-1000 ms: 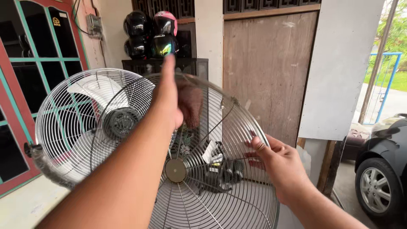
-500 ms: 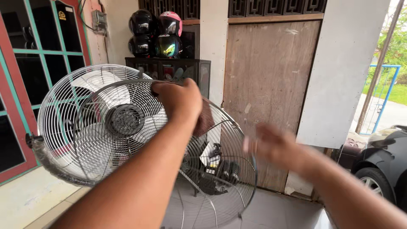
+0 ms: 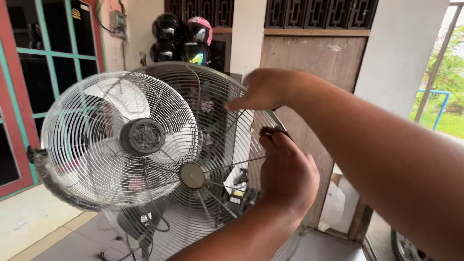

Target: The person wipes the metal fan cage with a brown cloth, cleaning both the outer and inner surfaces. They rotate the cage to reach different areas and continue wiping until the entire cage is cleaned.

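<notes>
- A person's two bare hands work a loose round wire fan guard held up in front of a standing fan on a tiled porch; the guard overlaps the fan's right side, its small metal hub disc sitting just right of the fan's dark centre.
- The left hand comes up from the bottom of the view, back toward the camera, at the guard's right rim; its fingers are curled together over the wire there, with a dark reddish scrap of something under the fingertips that is too small to identify; whether they pinch the rim or merely hook it cannot be told.
- The right hand reaches in from the right edge across the upper part of the guard; its fingers are held close together and bent, the fingertips touching the wires near the top right of the guard; the grip itself is hidden by the back of the hand.
- The guard thus lies between the two hands, the right above and the left below, both on its right half; its left half hangs free over the fan's own cage.
- Behind the fan, several helmets, black and pink, rest on a dark cabinet; a weathered wooden door fills the wall at centre; a red and green framed window stands at left; a car wheel shows at the bottom right corner.
</notes>
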